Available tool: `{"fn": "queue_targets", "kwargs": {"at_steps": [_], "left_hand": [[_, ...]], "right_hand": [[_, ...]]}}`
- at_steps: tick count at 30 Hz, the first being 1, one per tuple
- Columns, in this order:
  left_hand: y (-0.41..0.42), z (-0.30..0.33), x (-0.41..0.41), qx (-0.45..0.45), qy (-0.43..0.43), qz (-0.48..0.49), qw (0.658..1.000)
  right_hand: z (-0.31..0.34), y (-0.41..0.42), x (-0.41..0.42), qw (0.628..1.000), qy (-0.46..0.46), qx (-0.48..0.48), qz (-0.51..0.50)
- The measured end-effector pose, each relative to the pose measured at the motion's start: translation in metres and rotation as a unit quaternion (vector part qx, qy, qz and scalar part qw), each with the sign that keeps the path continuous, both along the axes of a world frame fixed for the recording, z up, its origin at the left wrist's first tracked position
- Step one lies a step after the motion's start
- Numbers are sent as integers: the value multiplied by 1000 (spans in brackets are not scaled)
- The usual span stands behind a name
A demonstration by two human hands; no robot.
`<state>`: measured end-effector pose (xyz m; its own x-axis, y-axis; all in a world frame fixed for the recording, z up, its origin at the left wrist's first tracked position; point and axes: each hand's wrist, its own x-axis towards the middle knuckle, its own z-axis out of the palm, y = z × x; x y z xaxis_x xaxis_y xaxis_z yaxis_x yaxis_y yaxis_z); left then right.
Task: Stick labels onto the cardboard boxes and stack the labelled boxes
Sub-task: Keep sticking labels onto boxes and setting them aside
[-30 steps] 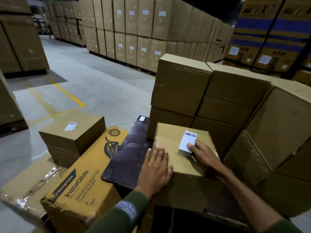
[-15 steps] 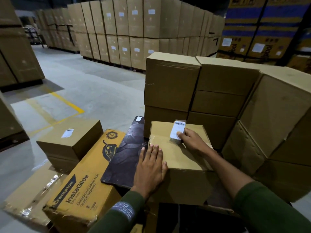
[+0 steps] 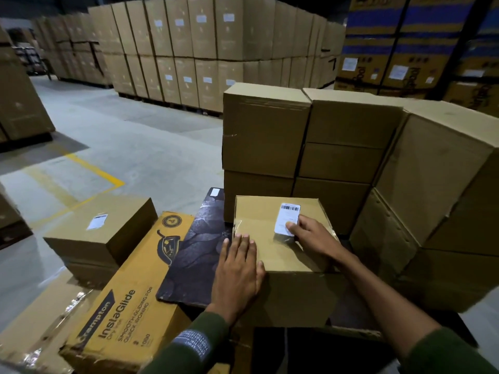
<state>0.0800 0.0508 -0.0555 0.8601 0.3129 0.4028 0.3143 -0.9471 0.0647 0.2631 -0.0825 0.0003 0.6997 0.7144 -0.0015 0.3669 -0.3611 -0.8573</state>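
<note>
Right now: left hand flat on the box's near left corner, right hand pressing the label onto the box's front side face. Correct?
Not quite. The head view shows the right hand pressing the label onto the top face of the box, toward its far right, not the front side. The rest holds: the left hand lies flat on the near left corner.

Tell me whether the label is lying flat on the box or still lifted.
Mostly flat: the label lies on the box top, right hand fingers pressing its lower end. Full adhesion cannot be told.

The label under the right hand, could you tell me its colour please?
White with a black barcode, seen in the head view.
</note>
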Motion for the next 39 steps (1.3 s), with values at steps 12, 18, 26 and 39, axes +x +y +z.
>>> {"fn": "queue_targets", "kwargs": {"at_steps": [12,18,26,39], "left_hand": [[-8,9,-4,-14,20,27,999],[-14,13,-6,21,67,73,995],[-39,37,-12,19,95,113,989],[-27,7,-237,-3,34,362,931]], "right_hand": [[13,34,20,999,32,9,18],[10,-3,17,997,21,-3,81],[9,-32,14,978,181,71,78],[19,62,-179,955,151,80,243]]}}
